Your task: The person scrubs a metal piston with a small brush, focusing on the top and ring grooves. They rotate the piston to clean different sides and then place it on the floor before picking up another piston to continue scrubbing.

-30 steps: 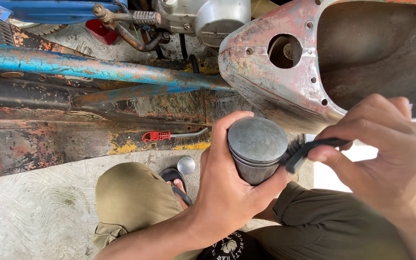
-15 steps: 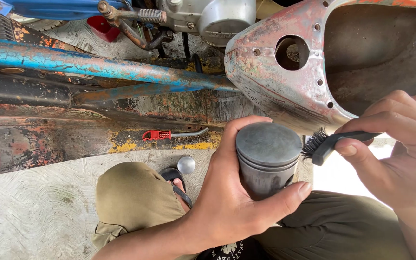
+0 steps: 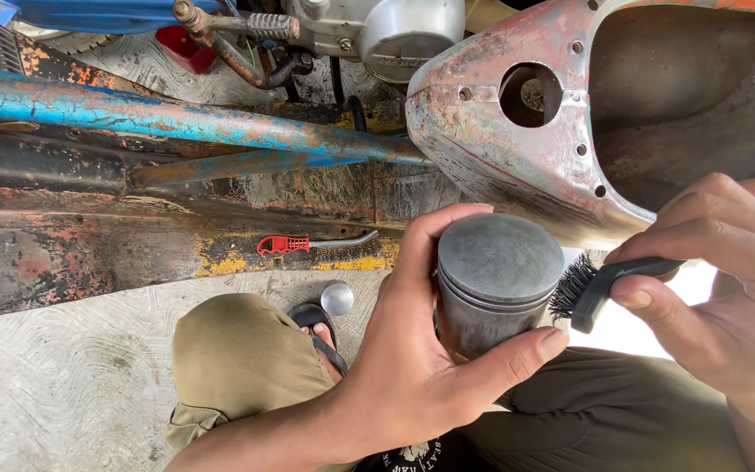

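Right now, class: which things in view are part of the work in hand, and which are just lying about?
In use:
left hand
grey metal piston
right hand
black bristle brush

Lying about:
red-handled wire brush
small round metal cap
rusty blue frame tube
rusty scooter body shell

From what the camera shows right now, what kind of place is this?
Probably an informal repair spot for old scooters or motorbikes. A rusty, paint-flaked body shell and blue frame tube lie on the ground, and the left hand holds a grey piston beside a black brush.
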